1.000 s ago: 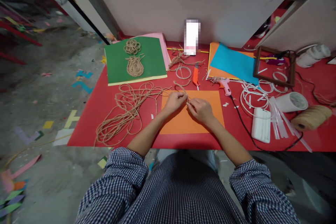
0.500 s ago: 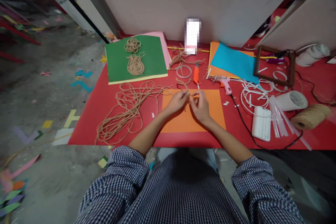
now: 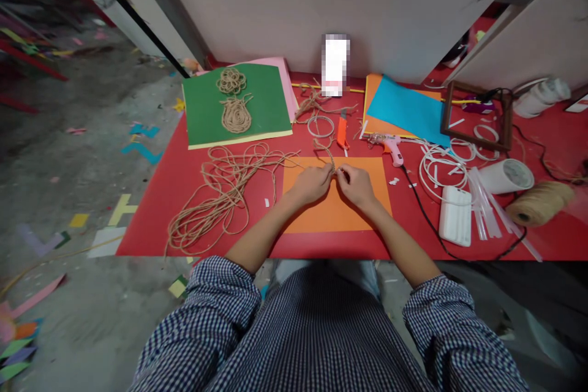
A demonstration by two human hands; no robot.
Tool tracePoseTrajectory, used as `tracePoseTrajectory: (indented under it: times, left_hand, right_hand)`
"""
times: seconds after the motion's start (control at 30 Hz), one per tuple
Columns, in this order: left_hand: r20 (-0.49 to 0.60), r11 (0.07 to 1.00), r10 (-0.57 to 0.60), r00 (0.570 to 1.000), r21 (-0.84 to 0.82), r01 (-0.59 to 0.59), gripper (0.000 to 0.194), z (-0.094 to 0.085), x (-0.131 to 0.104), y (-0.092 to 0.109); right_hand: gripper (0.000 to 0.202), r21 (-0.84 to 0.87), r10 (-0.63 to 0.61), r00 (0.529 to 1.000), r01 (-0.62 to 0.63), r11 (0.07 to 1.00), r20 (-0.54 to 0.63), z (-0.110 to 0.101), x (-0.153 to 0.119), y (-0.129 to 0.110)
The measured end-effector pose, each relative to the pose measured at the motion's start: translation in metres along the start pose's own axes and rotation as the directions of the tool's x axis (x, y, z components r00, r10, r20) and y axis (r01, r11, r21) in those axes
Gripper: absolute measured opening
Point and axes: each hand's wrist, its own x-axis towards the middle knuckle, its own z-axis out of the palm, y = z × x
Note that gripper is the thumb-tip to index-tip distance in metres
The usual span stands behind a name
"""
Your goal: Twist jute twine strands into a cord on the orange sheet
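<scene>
My left hand (image 3: 315, 184) is closed on a piece of jute twine (image 3: 325, 148), whose worked end sticks out beyond the fingertips. Close beside it, my right hand (image 3: 357, 185) pinches at the same twine with thumb and forefinger. Both hands are over an orange sheet of paper (image 3: 337, 214). A long loose heap of twine (image 3: 220, 196) lies left of the sheet, with a strand running toward my left hand. Just past the hands are a white ring (image 3: 321, 127) and an orange utility knife (image 3: 342, 131). The exact twist between my fingers is hidden.
Twine coils (image 3: 236, 116) rest on a green sheet (image 3: 271, 104) at back left. To the right are a pink glue gun (image 3: 390, 148) with its cord, a blue sheet (image 3: 399, 104), a wooden frame (image 3: 505, 128), a white power strip (image 3: 455, 215) and a twine spool (image 3: 542, 203).
My right hand has turned and lowered slightly, its fingers curling in more. My left hand has rolled over the twine, and the twine's worked end now stands out more upright.
</scene>
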Motion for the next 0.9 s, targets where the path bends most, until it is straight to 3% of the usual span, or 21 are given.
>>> tracePoseTrajectory:
  times: [0.3,0.47,0.6,0.67,0.77,0.83,0.9]
  left_hand:
    - [0.048,0.997,0.030,0.998,0.067,-0.033,0.037,0.000,-0.001,-0.002]
    - [-0.050,0.995,-0.018,0.999,-0.094,0.013,0.046,0.001,0.002,-0.010]
    - [-0.104,0.945,-0.074,0.992,-0.324,0.036,0.034,0.006,0.006,-0.015]
    - [-0.062,0.834,-0.065,0.996,-0.551,0.020,0.025,0.009,0.007,-0.013]
    - [0.111,0.496,-0.003,0.994,-0.863,0.098,0.014,0.013,0.006,-0.008]
    - [0.196,0.287,0.081,0.977,-0.943,0.166,0.012,0.013,0.003,-0.006]
    - [0.244,0.184,0.159,0.957,-0.959,0.214,0.018,0.009,0.000,-0.005]
  right_hand:
    - [0.027,-0.171,-0.078,0.992,0.094,0.981,0.097,-0.002,0.001,0.000]
    - [0.026,-0.355,-0.142,0.983,0.174,0.919,0.113,-0.003,0.000,0.002]
    - [0.035,-0.448,-0.209,0.973,0.231,0.864,0.099,0.001,-0.001,0.005]
    - [0.037,-0.454,-0.247,0.965,0.257,0.853,0.083,0.002,-0.001,0.006]
    - [0.036,-0.419,-0.308,0.950,0.303,0.856,0.058,0.002,-0.002,0.007]
    - [0.036,-0.378,-0.338,0.940,0.327,0.866,0.038,0.000,-0.003,0.006]
    - [0.037,-0.332,-0.346,0.938,0.337,0.881,0.035,-0.002,-0.004,0.004]
